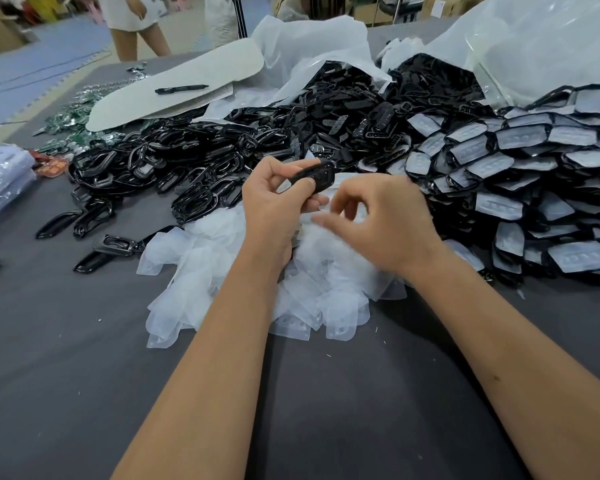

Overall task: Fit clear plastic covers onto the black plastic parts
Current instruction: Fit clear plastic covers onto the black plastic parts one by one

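Observation:
My left hand [274,199] grips a small black plastic part [315,175] above a heap of clear plastic covers [222,271] in the middle of the grey table. My right hand [378,220] hovers just right of the part, fingers curled and blurred, with its fingertips over the clear covers; whether it pinches a cover I cannot tell. A large pile of loose black parts [291,133] lies behind my hands. Stacked at the right are black parts with covers fitted [520,161].
Black frame pieces [94,216] lie scattered at the left. A white board with a black pen [181,89] sits at the back left beside green circuit boards [66,119]. Big clear bags [534,46] rise at the back. A person [132,26] stands beyond the table.

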Demonstrator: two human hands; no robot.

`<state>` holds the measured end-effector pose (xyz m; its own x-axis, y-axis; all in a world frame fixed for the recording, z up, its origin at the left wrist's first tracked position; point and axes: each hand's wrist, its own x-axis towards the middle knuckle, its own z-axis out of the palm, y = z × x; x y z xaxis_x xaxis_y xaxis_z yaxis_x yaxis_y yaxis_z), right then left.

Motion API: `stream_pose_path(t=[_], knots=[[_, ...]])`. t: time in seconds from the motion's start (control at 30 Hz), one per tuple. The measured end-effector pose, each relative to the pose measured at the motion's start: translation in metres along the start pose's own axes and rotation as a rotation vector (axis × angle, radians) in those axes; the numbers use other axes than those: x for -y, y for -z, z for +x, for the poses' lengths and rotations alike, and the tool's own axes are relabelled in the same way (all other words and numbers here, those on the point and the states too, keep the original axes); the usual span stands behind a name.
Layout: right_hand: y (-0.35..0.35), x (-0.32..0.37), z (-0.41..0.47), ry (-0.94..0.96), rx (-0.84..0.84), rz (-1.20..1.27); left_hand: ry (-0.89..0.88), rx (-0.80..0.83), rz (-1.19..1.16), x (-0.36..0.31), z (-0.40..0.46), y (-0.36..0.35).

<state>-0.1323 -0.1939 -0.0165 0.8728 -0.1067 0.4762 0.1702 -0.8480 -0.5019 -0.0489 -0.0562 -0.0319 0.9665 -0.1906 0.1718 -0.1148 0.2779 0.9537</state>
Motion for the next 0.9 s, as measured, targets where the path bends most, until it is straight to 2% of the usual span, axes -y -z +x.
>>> stream_pose_path(t=[0.07, 0.13, 0.27, 0.37, 0.47, 0.53, 0.6, 0.73, 0.9], knots=[[-0.002, 0.002, 0.000, 0.044, 0.190, -0.092, 0.021, -0.034, -0.024, 0.000, 0.002, 0.001], [-0.003, 0.000, 0.000, 0.028, 0.266, -0.054, 0.034, -0.058, -0.042, 0.000, 0.004, 0.002], [-0.004, -0.002, 0.000, -0.029, 0.214, 0.152, 0.068, -0.064, -0.064, 0.000, 0.005, 0.001], [-0.003, -0.003, 0.000, -0.048, 0.061, 0.336, 0.096, -0.085, -0.083, -0.002, 0.004, 0.000], [0.003, -0.007, 0.002, -0.194, -0.028, 0.688, 0.113, -0.089, -0.085, -0.003, 0.004, -0.001], [0.005, -0.008, 0.003, -0.335, -0.019, 0.974, 0.118, -0.081, -0.079, -0.004, 0.003, -0.001], [0.006, -0.009, 0.004, -0.428, -0.001, 1.115, 0.114, -0.071, -0.063, -0.005, 0.003, -0.001], [0.005, -0.014, 0.006, -0.502, -0.001, 1.163, 0.086, -0.046, -0.045, -0.006, 0.002, -0.001], [0.005, -0.014, 0.005, -0.421, 0.016, 1.108, 0.085, -0.075, -0.101, -0.008, 0.001, -0.002]])
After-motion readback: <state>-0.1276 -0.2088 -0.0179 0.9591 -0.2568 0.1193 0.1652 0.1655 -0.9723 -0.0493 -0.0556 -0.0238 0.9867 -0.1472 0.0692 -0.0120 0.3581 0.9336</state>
